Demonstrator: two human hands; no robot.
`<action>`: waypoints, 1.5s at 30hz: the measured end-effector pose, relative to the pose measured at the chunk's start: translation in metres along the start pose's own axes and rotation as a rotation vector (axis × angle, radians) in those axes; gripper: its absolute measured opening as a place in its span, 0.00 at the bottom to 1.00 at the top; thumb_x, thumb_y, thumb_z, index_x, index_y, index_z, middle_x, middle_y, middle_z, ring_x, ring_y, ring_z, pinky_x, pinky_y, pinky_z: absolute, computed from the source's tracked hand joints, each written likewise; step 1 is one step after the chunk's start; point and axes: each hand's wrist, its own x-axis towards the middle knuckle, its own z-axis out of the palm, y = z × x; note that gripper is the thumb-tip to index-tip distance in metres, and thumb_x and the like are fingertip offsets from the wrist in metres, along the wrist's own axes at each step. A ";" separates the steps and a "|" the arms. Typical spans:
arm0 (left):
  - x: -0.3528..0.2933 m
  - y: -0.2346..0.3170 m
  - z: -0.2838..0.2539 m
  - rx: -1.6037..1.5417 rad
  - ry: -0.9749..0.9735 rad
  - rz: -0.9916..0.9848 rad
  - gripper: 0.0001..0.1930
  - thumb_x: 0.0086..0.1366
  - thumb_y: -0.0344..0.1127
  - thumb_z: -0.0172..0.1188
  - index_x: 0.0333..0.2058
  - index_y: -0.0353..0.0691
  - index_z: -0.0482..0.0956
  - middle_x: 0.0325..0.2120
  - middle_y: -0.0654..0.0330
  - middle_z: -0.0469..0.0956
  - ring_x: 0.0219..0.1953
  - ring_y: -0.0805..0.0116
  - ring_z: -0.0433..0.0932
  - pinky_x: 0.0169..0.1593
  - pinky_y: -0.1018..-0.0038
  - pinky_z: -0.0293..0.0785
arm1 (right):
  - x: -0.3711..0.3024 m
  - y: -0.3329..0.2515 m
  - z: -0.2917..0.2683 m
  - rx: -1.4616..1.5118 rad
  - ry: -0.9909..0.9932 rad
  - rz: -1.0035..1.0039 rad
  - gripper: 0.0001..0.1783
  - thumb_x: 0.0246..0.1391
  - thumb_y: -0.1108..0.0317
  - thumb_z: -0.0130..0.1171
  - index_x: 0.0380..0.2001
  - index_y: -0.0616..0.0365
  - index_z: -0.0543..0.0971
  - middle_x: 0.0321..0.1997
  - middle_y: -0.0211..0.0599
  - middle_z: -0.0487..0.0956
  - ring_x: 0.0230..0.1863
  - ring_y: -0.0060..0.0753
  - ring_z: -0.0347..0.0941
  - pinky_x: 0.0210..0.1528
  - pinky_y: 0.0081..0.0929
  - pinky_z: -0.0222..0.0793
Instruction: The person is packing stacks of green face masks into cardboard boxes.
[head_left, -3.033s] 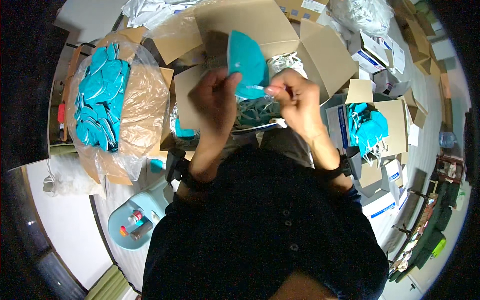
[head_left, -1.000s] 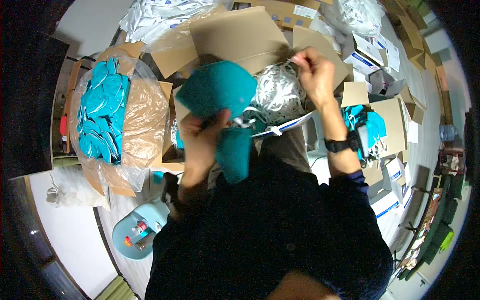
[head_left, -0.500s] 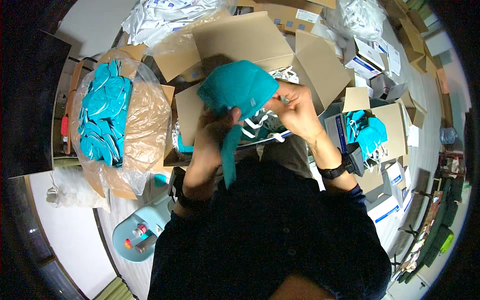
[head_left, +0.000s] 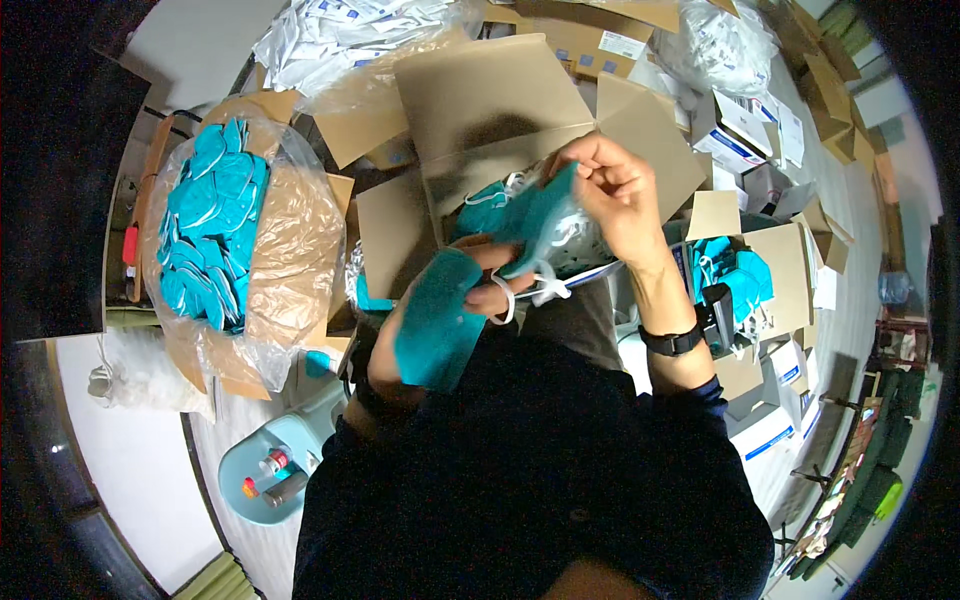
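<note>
Above the open cardboard box (head_left: 500,90), both my hands work on teal face masks with white straps. My left hand (head_left: 488,275) is closed on one teal mask (head_left: 435,325), which lies back over the wrist, while its fingers also grip the lower edge of a second mask (head_left: 540,222). My right hand (head_left: 622,195) pinches the upper right edge of that second mask, which is tilted and blurred by motion. White straps (head_left: 548,288) dangle below the fingers. Behind the hands, another teal mask (head_left: 484,210) shows inside the box.
To the left, a plastic-lined carton (head_left: 295,240) holds a heap of teal masks (head_left: 215,210). A smaller box of masks (head_left: 735,275) stands at the right. White packets (head_left: 350,40) pile up at the back; a pale blue tub (head_left: 250,465) with bottles sits at lower left.
The second mask has dropped and turned from broad side up to steeply tilted. My left hand has turned, so the first mask now shows its broad face. My right hand has moved slightly right.
</note>
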 end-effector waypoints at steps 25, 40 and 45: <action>-0.003 -0.002 0.036 1.172 0.786 0.737 0.05 0.60 0.28 0.62 0.34 0.35 0.80 0.25 0.66 0.79 0.25 0.82 0.71 0.30 0.81 0.67 | -0.012 0.022 -0.018 -1.115 0.086 -0.382 0.03 0.54 0.76 0.59 0.27 0.61 0.77 0.24 0.38 0.78 0.28 0.24 0.73 0.33 0.24 0.69; 0.003 0.005 0.041 0.947 0.648 0.748 0.11 0.61 0.32 0.61 0.41 0.35 0.77 0.34 0.62 0.80 0.32 0.78 0.75 0.35 0.80 0.68 | -0.029 0.023 0.016 0.029 -0.166 0.210 0.08 0.51 0.82 0.59 0.34 0.61 0.81 0.34 0.31 0.81 0.34 0.21 0.74 0.38 0.20 0.71; -0.001 0.003 0.024 1.071 0.531 0.824 0.09 0.63 0.33 0.59 0.39 0.35 0.78 0.33 0.64 0.79 0.34 0.80 0.73 0.36 0.79 0.67 | -0.028 0.013 0.024 -0.297 -0.017 -0.133 0.06 0.49 0.82 0.60 0.31 0.60 0.81 0.29 0.31 0.81 0.31 0.21 0.73 0.35 0.21 0.69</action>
